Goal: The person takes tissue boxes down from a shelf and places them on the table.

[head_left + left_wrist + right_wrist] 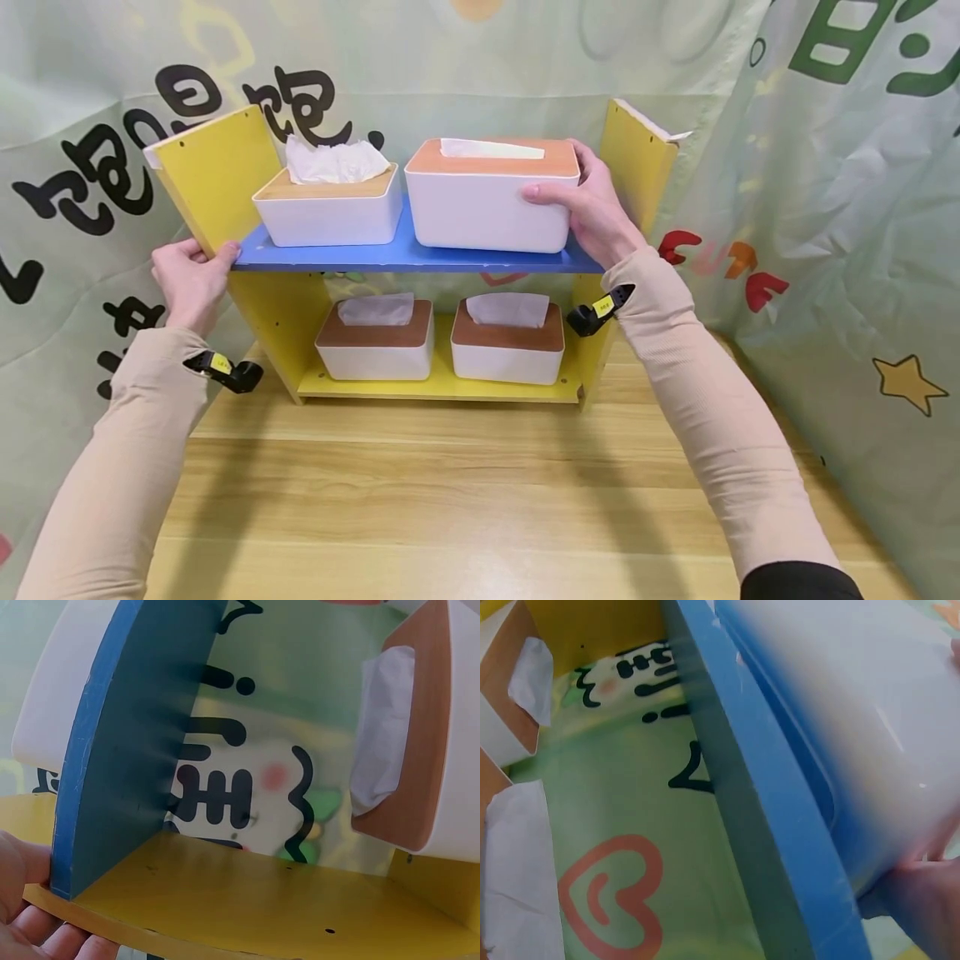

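Note:
In the head view, my right hand (pixel 596 208) grips the right end of a white tissue box (pixel 487 212) with a wood-look lid, thumb across its front. This box is over the right part of the blue upper board (pixel 337 257); in the right wrist view a narrow gap shows beneath the blurred box (pixel 870 720). My left hand (pixel 193 279) holds the front edge of the yellow left side panel (pixel 258 308), its thumb by the blue board's end (pixel 64 885). Left of the held box, another tissue box (pixel 330 223) with crumpled tissue sits on that board.
Two tissue boxes with darker brown lids, one left (pixel 375 354) and one right (pixel 508 357), stand on the yellow lower board (pixel 442 388). The shelf stands on a wood-grain tabletop (pixel 420 483). Printed cloth (pixel 825 208) hangs behind and at both sides.

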